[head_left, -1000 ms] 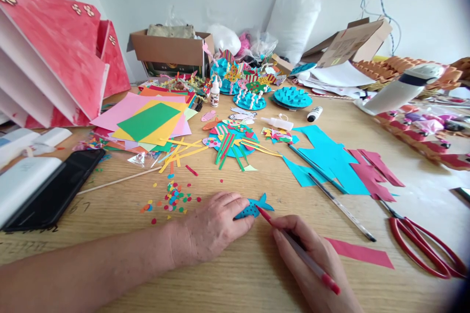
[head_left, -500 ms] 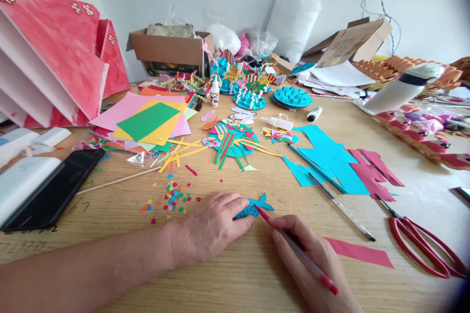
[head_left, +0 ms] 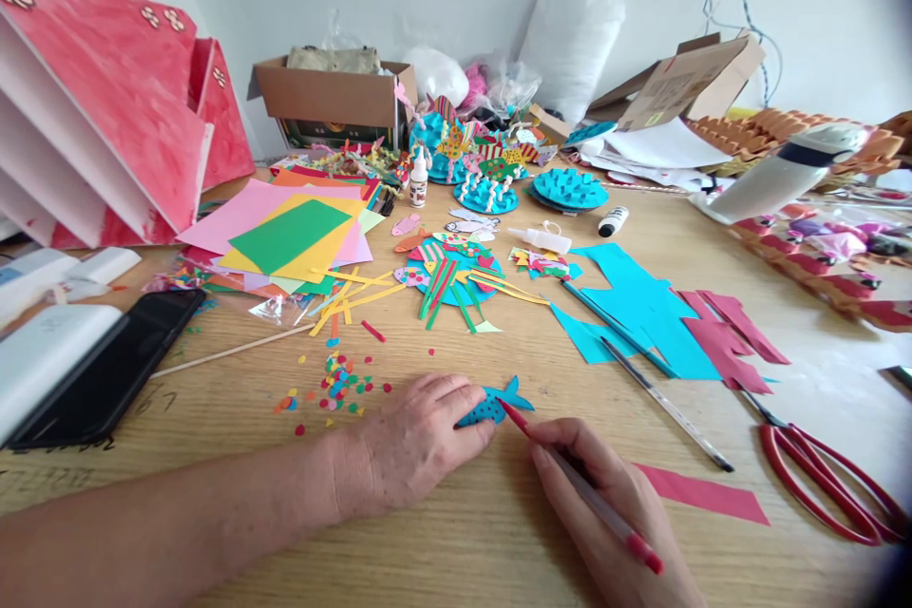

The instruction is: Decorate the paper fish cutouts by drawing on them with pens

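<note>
A small blue paper fish [head_left: 494, 403] lies on the wooden table [head_left: 456, 551] near the front. My left hand [head_left: 417, 437] lies flat on the fish's left part, fingers stretched out and pressing it down. My right hand [head_left: 613, 513] is closed round a red pen [head_left: 580, 486], whose tip touches the fish's right side by the tail. Small dark dots show on the blue paper.
Coloured paper dots [head_left: 334, 388] lie left of my hand. Red scissors [head_left: 819, 480], a red paper strip [head_left: 702, 492] and a thin pen [head_left: 662, 404] are to the right. Blue and red offcuts [head_left: 655, 313], paper sheets [head_left: 289, 237], glue bottles and boxes fill the back. A black phone [head_left: 106, 370] lies left.
</note>
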The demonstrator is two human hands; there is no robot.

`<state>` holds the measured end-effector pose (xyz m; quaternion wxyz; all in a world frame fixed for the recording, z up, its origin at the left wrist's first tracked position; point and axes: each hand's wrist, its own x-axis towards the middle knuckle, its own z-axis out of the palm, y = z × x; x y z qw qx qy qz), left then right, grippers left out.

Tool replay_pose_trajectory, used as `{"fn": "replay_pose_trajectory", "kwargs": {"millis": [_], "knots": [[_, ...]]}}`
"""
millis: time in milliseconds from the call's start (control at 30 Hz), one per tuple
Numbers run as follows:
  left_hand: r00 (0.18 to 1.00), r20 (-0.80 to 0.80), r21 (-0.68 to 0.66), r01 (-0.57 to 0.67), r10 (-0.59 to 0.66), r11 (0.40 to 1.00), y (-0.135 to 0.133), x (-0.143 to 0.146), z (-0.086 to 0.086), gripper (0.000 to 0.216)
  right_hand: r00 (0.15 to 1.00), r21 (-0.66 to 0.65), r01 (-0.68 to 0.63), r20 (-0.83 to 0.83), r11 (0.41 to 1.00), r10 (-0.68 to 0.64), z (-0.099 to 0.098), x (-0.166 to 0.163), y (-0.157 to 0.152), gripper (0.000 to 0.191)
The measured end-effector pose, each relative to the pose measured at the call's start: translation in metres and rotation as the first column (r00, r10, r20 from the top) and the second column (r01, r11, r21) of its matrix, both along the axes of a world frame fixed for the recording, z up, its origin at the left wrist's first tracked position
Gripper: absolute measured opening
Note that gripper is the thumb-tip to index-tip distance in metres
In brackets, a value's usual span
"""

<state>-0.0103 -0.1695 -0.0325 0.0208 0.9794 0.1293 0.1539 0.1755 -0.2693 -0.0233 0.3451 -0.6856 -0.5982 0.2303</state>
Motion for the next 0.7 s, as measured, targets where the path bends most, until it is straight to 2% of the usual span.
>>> {"fn": "replay_pose_trajectory", "kwargs": {"millis": [700], "knots": [[1.0, 0.004, 0.01, -0.002, 0.002, 1.0, -0.0001, 0.0008, 0.0008, 0.023, 1.0, -0.011, -0.015, 0.002, 1.0, 0.015, 0.0011, -0.0001, 0.0004, 0.017]]}}
